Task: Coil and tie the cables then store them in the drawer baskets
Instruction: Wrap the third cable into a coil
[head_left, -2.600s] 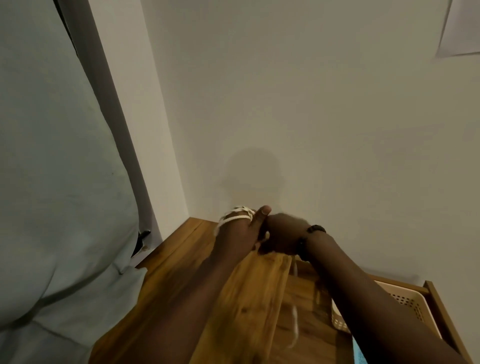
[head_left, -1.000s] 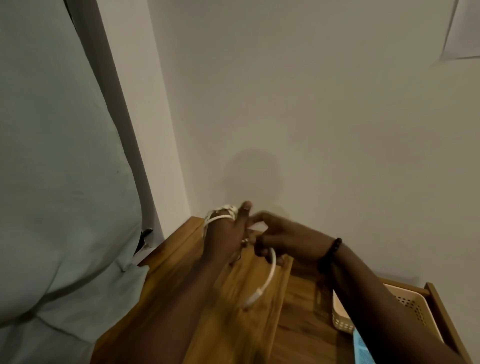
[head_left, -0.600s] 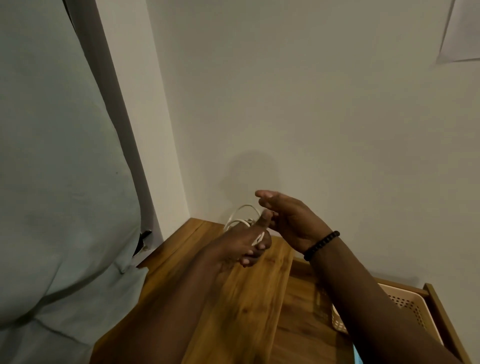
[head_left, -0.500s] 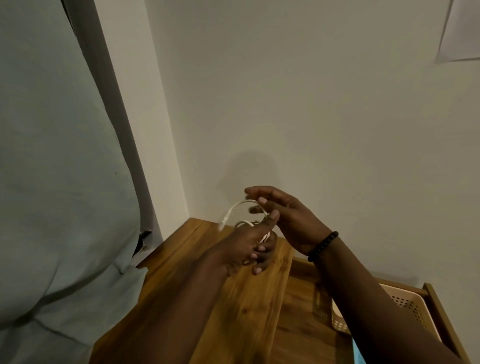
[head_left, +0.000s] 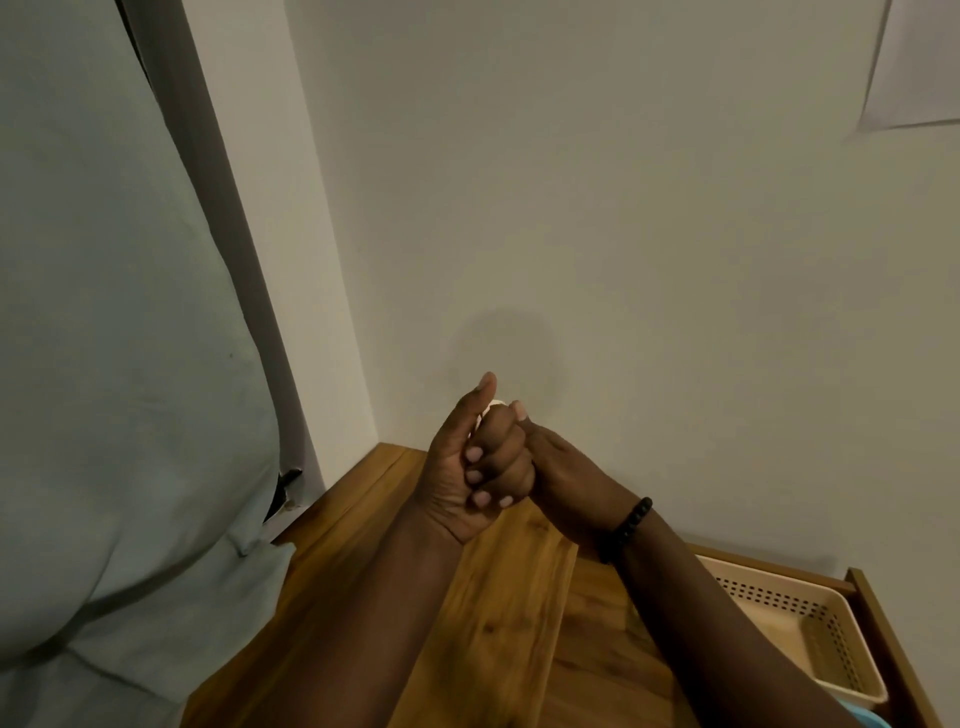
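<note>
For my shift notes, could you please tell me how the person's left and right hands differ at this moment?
The left hand faces palm toward the camera, thumb up, fingers curled in a fist; the right hand shows its back, tucked behind the left. The right wrist wears a black bead bracelet; the left is bare. Both close together around the white cable, barely visible.

We have one camera, worn on the head. It looks forward and down, close to our hands.
</note>
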